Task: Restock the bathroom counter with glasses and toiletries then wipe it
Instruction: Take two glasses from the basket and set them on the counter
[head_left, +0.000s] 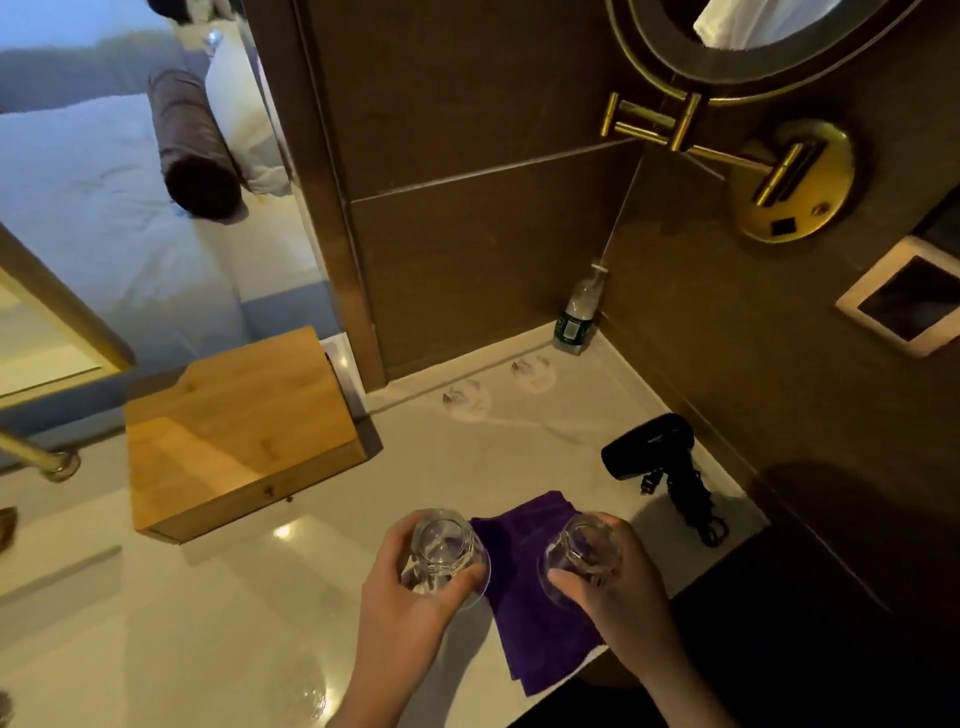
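Your left hand (410, 587) and right hand (618, 587) each grip a clear glass (447, 551), (584, 551) above the purple cloth (535, 623) on the pale counter (208, 623).

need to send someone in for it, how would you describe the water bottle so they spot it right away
Follow the pale counter to its far corner, where the two dark brown walls meet below the gold mirror arm. The water bottle stands upright there, the only clear plastic item with a dark green label.

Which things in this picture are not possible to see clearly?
- Head view: water bottle label, too small to read.
- Purple cloth, partly hidden by both glasses, left and right.
- Two coasters, print blurred.
- Round mirror, cut off by the top edge.
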